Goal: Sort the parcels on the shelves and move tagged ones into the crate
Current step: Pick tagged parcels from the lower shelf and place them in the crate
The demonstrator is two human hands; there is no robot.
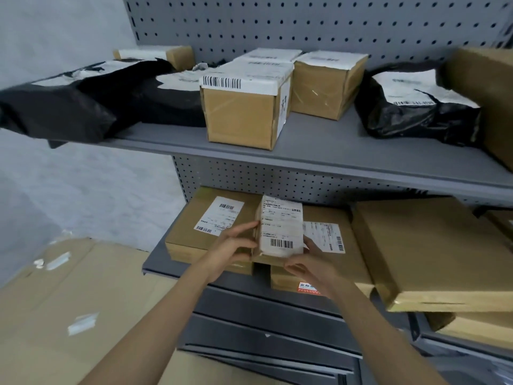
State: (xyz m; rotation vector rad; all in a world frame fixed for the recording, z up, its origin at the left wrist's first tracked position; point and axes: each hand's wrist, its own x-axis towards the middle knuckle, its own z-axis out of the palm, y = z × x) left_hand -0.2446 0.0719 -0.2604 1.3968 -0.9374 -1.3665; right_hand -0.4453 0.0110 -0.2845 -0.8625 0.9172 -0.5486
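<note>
The upper shelf (319,145) is a grey metal board fixed to a perforated back panel (305,23). Directly on it lie, from the left, a black poly bag (83,104), a labelled carton (244,112) at the front edge, a second carton (327,84) behind it, and another black bag (410,107). The lower shelf (158,262) carries a flat labelled box (211,226) at its left, a second flat box (333,245) beside it, and a large flat box (433,251) overhanging the front edge.
</note>
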